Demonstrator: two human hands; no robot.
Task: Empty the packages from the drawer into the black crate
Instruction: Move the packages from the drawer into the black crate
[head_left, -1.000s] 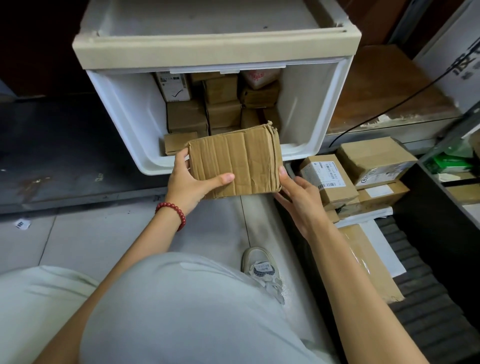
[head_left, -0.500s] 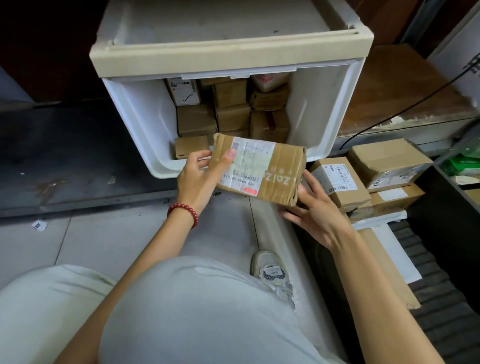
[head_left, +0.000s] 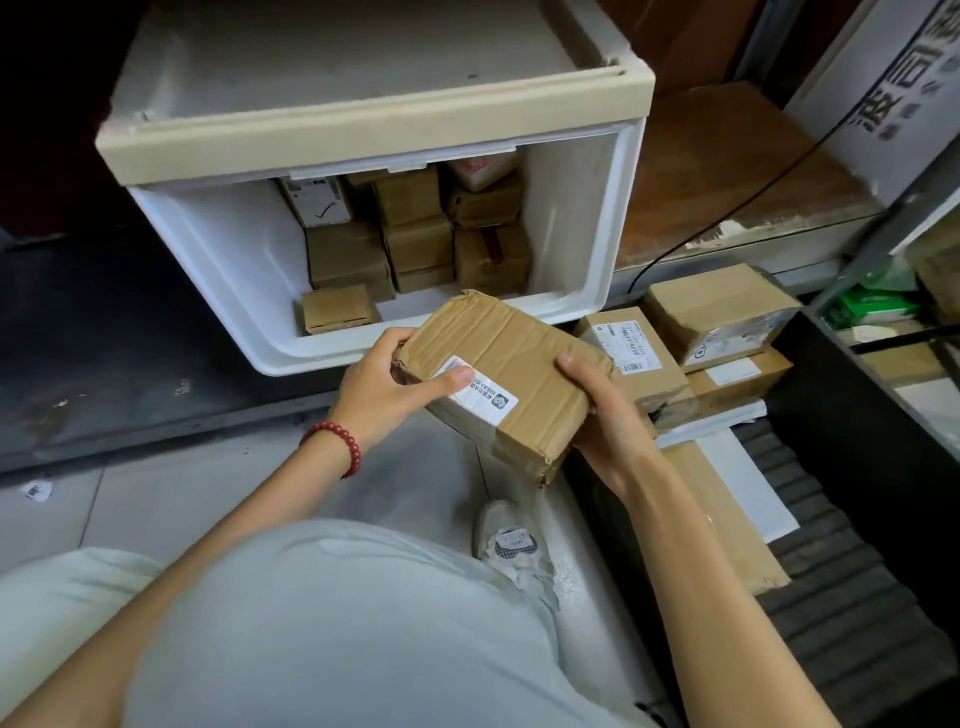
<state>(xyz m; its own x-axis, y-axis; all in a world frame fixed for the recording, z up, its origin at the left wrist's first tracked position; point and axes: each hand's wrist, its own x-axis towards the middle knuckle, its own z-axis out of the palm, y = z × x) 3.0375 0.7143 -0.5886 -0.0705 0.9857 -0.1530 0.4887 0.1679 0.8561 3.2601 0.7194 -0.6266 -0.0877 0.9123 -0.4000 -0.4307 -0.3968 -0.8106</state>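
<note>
Packages (head_left: 415, 234) in drawer (head_left: 244, 280), boxes (head_left: 719, 312) in black crate (head_left: 841, 613), one parcel (head_left: 524, 353) held

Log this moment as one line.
left hand: grips taped brown cardboard package | right hand: grips same package | package: lifted, outside white plastic drawer | drawer: holds stacked boxes | black crate: holds labelled boxes

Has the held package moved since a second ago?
Yes. Against the drawer rim, the package has drawn outward and rightward and turned label-up, with the left hand and right hand holding it.

Creased matt cardboard package (head_left: 511, 364), smooth plastic drawer (head_left: 218, 249)
</note>
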